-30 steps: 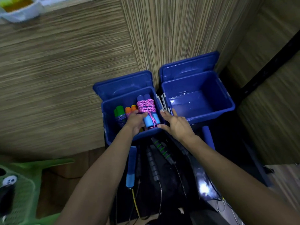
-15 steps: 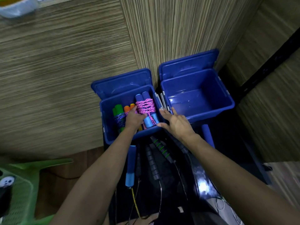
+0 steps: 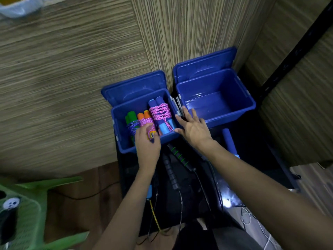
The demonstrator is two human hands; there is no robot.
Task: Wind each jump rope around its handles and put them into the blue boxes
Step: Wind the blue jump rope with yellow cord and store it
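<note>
The black rope [image 3: 181, 157] lies unwound just behind both hands — right hand [image 3: 193, 128] open and nearer, left hand [image 3: 146, 143] loosely open at the box [image 3: 119, 112].

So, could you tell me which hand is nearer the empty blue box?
Right. The right hand lies spread against the empty blue box at its near left corner; the left hand is over the filled box.
</note>
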